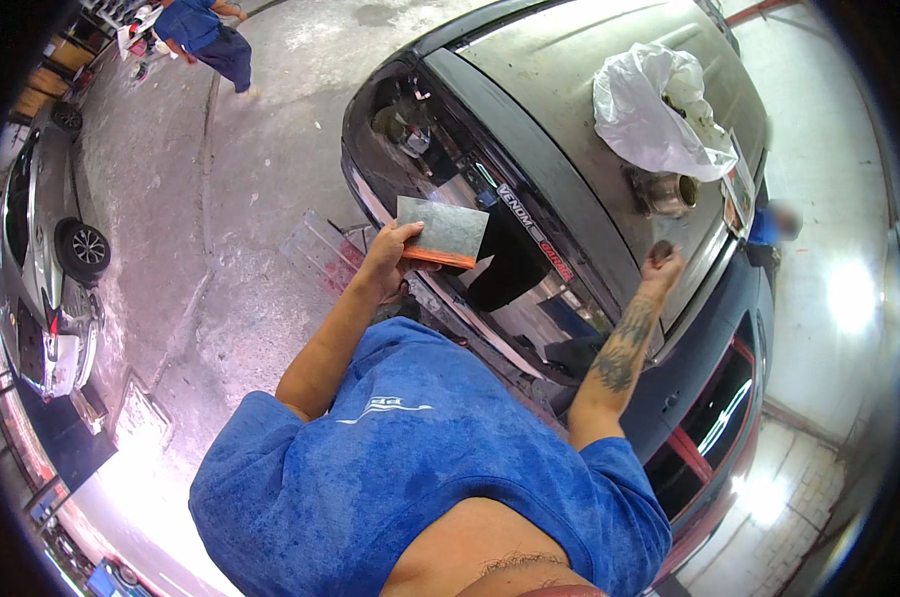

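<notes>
In the head view, you stand in a blue shirt (420, 448) behind a dark vehicle with a pale roof (559, 60), your hands well apart. Your left hand (383, 257) grips a grey rectangular board (440, 224) with an orange edge, thumb on top, held in front of the glossy rear window (529, 298). Your right hand (665, 269), at the end of a tattooed forearm, closes its fingers on a small dark piece (662, 250), too blurred to identify; whether that hand touches the roof cannot be told. Just beyond it are an open metal can (659, 194) and a crumpled white plastic bag (624, 109), with printed paper (739, 189) beside them. Well beyond your left hand, a person in blue (206, 35) appears near the top edge; a silver car (42, 219) stands farther left.
</notes>
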`<state>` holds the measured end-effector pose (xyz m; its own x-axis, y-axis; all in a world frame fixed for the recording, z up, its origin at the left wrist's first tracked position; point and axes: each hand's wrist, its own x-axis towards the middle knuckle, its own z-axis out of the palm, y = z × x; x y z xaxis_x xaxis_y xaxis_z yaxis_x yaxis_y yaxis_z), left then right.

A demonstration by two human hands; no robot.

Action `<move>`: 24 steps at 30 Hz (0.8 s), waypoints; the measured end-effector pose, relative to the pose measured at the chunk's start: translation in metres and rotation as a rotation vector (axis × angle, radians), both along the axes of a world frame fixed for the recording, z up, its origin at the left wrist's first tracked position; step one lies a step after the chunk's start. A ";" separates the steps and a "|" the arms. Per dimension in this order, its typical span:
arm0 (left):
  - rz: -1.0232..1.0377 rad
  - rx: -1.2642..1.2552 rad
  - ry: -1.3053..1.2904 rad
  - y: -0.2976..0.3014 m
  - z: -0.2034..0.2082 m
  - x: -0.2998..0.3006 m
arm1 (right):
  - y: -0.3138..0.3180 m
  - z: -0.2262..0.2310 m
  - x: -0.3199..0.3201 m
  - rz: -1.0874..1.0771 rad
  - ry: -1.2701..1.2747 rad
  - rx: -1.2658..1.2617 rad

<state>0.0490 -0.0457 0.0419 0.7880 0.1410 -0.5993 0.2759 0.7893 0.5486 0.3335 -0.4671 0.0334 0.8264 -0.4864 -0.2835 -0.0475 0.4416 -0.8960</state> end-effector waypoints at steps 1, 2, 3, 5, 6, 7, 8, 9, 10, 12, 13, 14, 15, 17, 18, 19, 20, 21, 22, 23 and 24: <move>-0.016 -0.003 0.022 0.000 -0.001 0.000 | -0.002 -0.023 -0.022 0.035 0.024 0.064; -0.028 -0.005 0.039 0.000 -0.001 -0.001 | -0.006 -0.041 -0.042 0.021 0.060 0.105; -0.040 -0.008 0.047 -0.001 -0.002 -0.002 | -0.009 -0.058 -0.065 0.009 0.092 0.154; -0.064 -0.014 0.030 -0.001 -0.004 -0.001 | -0.012 -0.084 -0.103 0.007 0.153 0.200; -0.071 -0.009 0.062 -0.001 -0.006 0.000 | -0.013 -0.092 -0.121 0.035 0.162 0.199; -0.078 -0.009 0.066 -0.002 -0.008 0.001 | -0.015 -0.098 -0.136 0.025 0.186 0.184; -0.083 -0.008 0.068 -0.002 -0.010 0.003 | -0.015 -0.101 -0.149 -0.016 0.176 0.243; -0.086 -0.018 0.056 -0.002 -0.013 0.006 | -0.015 -0.102 -0.159 -0.028 0.176 0.280; -0.110 -0.035 0.058 -0.001 -0.015 0.008 | -0.013 -0.102 -0.168 -0.029 0.186 0.285; -0.122 -0.018 0.069 0.000 -0.020 0.014 | -0.008 -0.099 -0.178 -0.045 0.193 0.284; -0.121 -0.013 0.083 0.000 -0.022 0.016 | -0.004 -0.097 -0.180 -0.049 0.185 0.275; -0.129 -0.002 0.065 0.001 -0.023 0.018 | 0.000 -0.094 -0.181 -0.078 0.182 0.253; -0.133 0.006 0.060 0.002 -0.024 0.020 | 0.005 -0.090 -0.181 -0.052 0.186 0.247; -0.143 0.007 0.047 0.004 -0.025 0.021 | 0.017 -0.082 -0.179 -0.057 0.206 0.202; -0.150 -0.001 0.039 0.006 -0.025 0.021 | 0.023 -0.078 -0.178 -0.033 0.215 0.160; -0.152 -0.007 0.036 0.008 -0.026 0.021 | 0.030 -0.074 -0.177 -0.009 0.219 0.159; -0.155 -0.016 0.015 0.010 -0.026 0.019 | 0.038 -0.069 -0.176 0.013 0.226 0.158; -0.154 -0.022 -0.002 0.012 -0.026 0.017 | 0.045 -0.064 -0.175 0.016 0.227 0.160; -0.157 -0.037 -0.018 0.015 -0.028 0.015 | 0.054 -0.060 -0.174 0.051 0.222 0.156; -0.178 -0.022 -0.031 0.016 -0.029 0.013 | 0.064 -0.056 -0.173 0.095 0.231 0.171; -0.203 -0.017 -0.044 0.018 -0.031 0.010 | 0.074 -0.053 -0.173 0.129 0.233 0.187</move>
<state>0.0593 -0.0280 0.0113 0.8245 -0.0334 -0.5649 0.4067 0.7291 0.5505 0.1608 -0.3931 -0.0194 0.7805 -0.3037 -0.5465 -0.3077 0.5744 -0.7586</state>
